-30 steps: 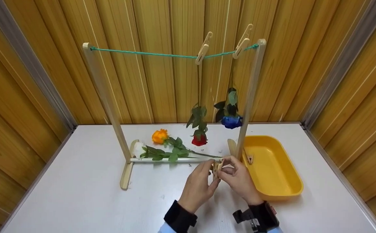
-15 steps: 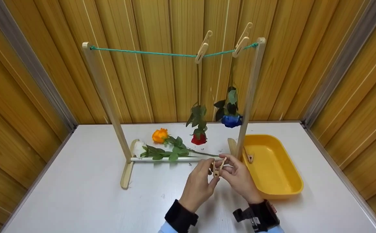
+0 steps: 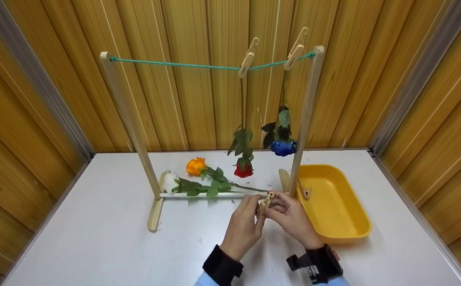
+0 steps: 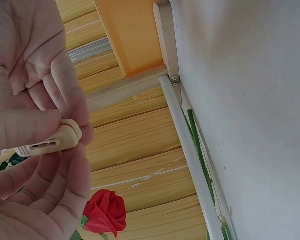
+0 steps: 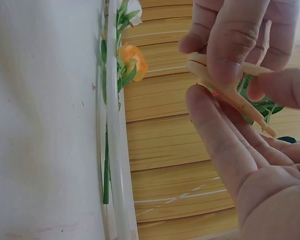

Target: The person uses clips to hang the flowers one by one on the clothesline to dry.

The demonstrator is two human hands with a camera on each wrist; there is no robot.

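Note:
Between both hands is a light wooden clothespin (image 3: 265,203) with a hooked end. My left hand (image 3: 241,228) pinches it between thumb and fingers; the left wrist view shows the thumb on top of the clothespin (image 4: 55,141). My right hand (image 3: 294,223) holds the same clothespin (image 5: 225,92) by its legs, thumb on one leg and fingers at the other. Behind the hands, an orange rose (image 3: 196,166) and a white rose (image 3: 170,183) lie by the rack's bottom rod, stems pointing right. A red rose (image 3: 244,170) and a blue rose (image 3: 283,148) hang upside down from the line.
A wooden rack with a left post (image 3: 129,127) and right post (image 3: 306,119) carries a green cord (image 3: 182,65). Two clothespins, one left (image 3: 246,64) and one right (image 3: 294,57), grip it. A yellow tray (image 3: 347,226) at the right holds another clothespin (image 3: 306,193).
The clothespin has been turned about between the fingers; its legs showed as a V half a second ago, and its hook now points up. Both hands stay in nearly the same place.

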